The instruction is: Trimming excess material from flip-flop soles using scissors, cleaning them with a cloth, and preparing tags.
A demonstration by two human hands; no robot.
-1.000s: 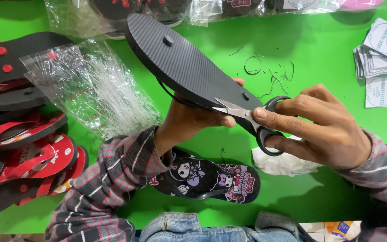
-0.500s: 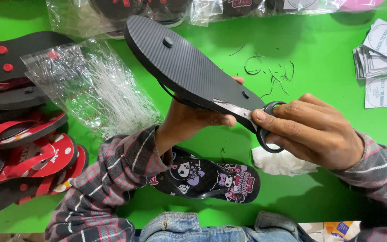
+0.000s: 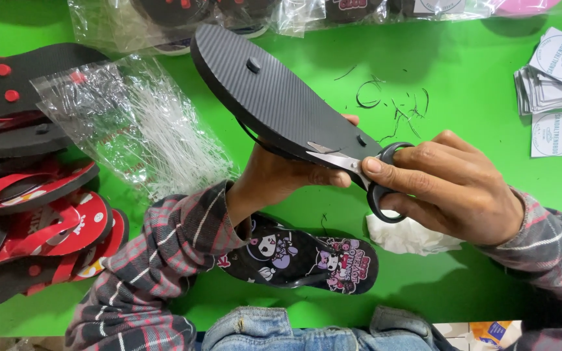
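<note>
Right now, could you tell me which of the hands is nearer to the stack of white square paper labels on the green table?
The right hand, which lies below-left of the stack of white square paper labels; the left hand is farther left, holding the black ribbed rubber sandal.

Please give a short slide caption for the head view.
Left hand holds black sandal sole-up; right hand applies scissors.

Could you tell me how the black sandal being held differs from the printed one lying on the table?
The held sandal is lifted and tilted, ribbed sole up, gripped by the left hand; the printed sandal lies flat on the green table, untouched. The held one shows plain black; the other shows cartoon prints. Both are black flip-flops.
</note>
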